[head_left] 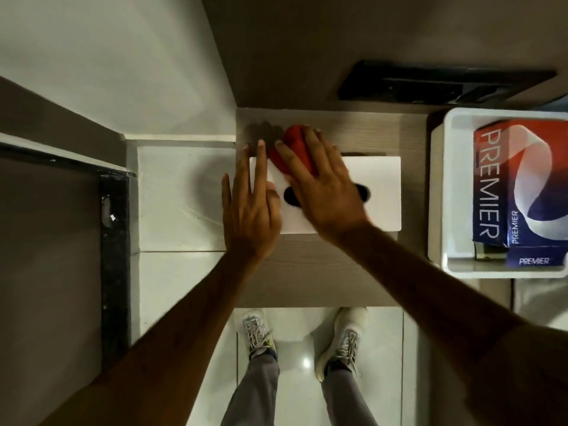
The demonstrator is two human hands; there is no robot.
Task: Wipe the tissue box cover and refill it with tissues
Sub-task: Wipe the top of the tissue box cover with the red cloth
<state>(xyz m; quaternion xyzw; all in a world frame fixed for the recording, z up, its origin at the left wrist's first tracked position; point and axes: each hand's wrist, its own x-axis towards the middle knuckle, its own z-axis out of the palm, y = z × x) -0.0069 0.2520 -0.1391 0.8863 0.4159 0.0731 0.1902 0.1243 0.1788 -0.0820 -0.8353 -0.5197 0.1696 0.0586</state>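
white tissue box cover (378,192) sits mid-shelf, left of the premier tissue pack (504,186). left hand (250,207) flat, steadying its left end; right hand (319,182) presses red cloth (295,149) on top. looks light, rigid, smooth: brace by the sides.

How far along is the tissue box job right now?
Nothing looks finished yet. Wiping is under way: the right hand presses a red cloth on the white cover while the left hand steadies it. Refilling remains; the Premier tissue pack sits in the white tray.
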